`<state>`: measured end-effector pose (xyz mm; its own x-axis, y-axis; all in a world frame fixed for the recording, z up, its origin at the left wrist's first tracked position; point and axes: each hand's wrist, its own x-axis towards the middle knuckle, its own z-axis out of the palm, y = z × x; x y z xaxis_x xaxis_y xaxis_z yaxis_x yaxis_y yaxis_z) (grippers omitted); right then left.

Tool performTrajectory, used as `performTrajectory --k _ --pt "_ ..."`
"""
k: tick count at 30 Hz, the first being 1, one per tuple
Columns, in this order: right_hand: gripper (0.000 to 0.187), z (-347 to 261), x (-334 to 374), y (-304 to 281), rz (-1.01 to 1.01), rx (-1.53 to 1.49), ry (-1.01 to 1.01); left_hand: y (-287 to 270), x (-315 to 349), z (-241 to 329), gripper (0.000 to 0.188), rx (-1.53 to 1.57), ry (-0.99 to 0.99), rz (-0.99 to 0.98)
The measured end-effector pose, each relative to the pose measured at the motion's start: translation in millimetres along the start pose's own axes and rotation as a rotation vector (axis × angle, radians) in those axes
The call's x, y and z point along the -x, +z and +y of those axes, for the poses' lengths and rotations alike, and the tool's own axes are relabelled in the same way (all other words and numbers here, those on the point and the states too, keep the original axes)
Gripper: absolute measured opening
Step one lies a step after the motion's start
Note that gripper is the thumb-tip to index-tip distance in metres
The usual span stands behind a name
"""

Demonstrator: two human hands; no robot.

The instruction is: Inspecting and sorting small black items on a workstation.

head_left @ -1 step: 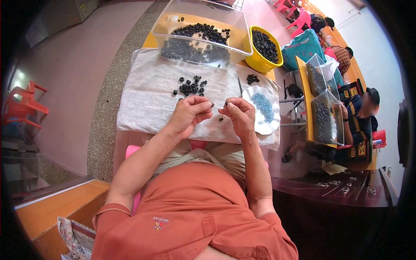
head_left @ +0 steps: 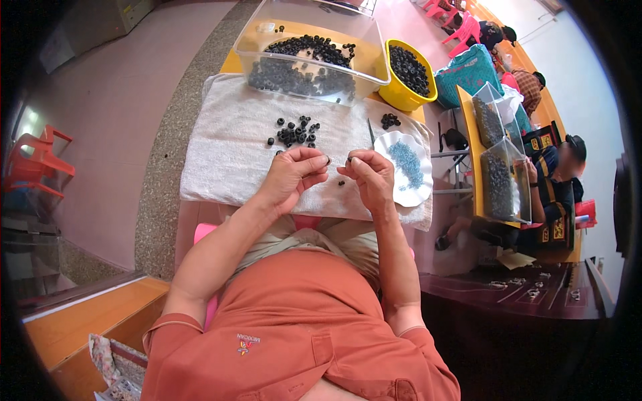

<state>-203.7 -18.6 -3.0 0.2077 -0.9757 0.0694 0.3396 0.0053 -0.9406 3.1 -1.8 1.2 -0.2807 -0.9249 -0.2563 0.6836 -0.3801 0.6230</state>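
Note:
Above the white towel point(head_left: 221, 147), my left hand point(head_left: 294, 175) pinches a small dark ring-like piece point(head_left: 328, 161) between thumb and fingertips. Close by, a tiny black piece point(head_left: 350, 159) sits in the pinch of my right hand point(head_left: 372, 177). A narrow gap separates the two sets of fingertips. Beyond my left hand lies a loose group of round black pieces point(head_left: 293, 136), some with holes. One more small black piece point(head_left: 341, 183) rests on the towel between my hands. Right of my right hand is a white scalloped dish point(head_left: 420, 192) holding small pale-blue pieces point(head_left: 406, 164).
At the far side stands a clear plastic bin point(head_left: 361, 87) of black pieces, with a yellow tub point(head_left: 404, 100) of them beside it. A thin pointed tool point(head_left: 370, 132) and a small black pile point(head_left: 390, 121) lie near the dish. Another person point(head_left: 552, 164) sits at the right, behind clear bins point(head_left: 518, 194).

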Motion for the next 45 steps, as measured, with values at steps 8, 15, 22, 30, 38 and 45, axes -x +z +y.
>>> performTrajectory --k 8,15,22,30,38,45 --pt "0.012 -2 0 2 -0.003 -0.014 0.007 -1 -1 -2 0.011 -0.003 -0.020 -0.009" --pt "0.012 -2 1 4 -0.054 0.079 0.102 2 2 -1 0.013 -0.050 -0.038 -0.035" --pt "0.014 -5 3 9 -0.122 0.087 0.117 3 3 -2 0.014 -0.090 -0.027 -0.087" --pt "0.016 -3 4 10 -0.135 0.091 0.122 3 2 -4 0.019 -0.148 -0.004 -0.117" --pt "0.014 6 7 14 -0.071 0.061 0.060 4 3 -4 0.015 -0.116 0.007 -0.095" --pt "0.013 11 10 20 -0.003 0.059 0.029 4 3 -3 0.014 -0.102 0.003 -0.086"
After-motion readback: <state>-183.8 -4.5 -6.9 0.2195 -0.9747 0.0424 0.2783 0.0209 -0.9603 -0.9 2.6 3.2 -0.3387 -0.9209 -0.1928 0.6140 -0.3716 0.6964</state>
